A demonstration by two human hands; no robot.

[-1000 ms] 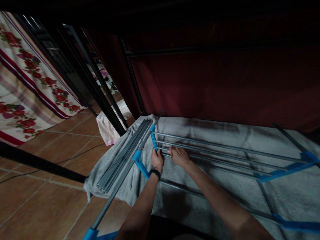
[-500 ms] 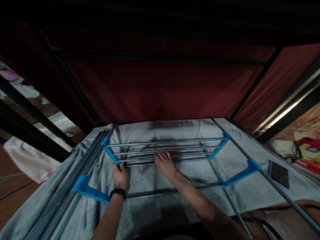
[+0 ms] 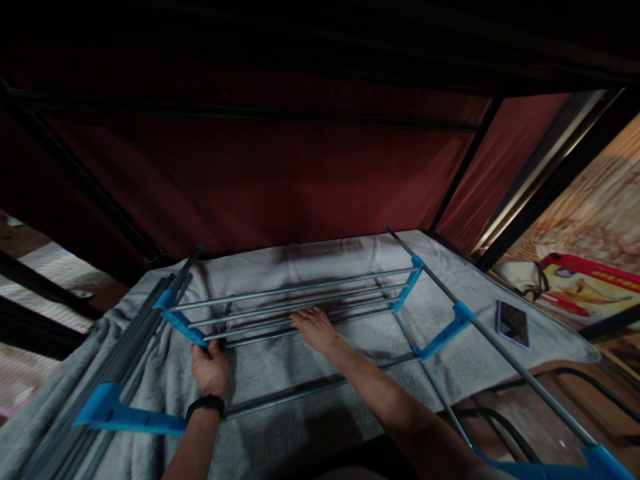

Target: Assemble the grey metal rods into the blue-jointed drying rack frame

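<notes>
A metal rack frame of thin grey tubes with blue plastic brackets lies partly assembled in front of me. My left hand (image 3: pixel 210 369), with a dark band on its wrist, is closed on the lower end of the left blue bracket (image 3: pixel 184 325), by the rod ends. My right hand (image 3: pixel 316 329) has its fingers curled over the lower crossbars (image 3: pixel 350 297) near their middle; the fingertips are partly hidden. At the far end of those bars sits the right blue bracket (image 3: pixel 409 285). Another pair of brackets, left (image 3: pixel 127 415) and right (image 3: pixel 447 331), joins a nearer crossbar (image 3: pixel 280 398).
Grey fleece blanket (image 3: pixel 280 440) lies under the frame. Several loose tubes (image 3: pixel 107 360) are bundled at the left. A phone (image 3: pixel 513 325) rests at the right, with a red and yellow package (image 3: pixel 590 287) beyond. Dark red fabric (image 3: pixel 280 173) hangs behind.
The view has turned to the right, so the rack and both hands appear further left. Both hands keep about the same places on the rack.
</notes>
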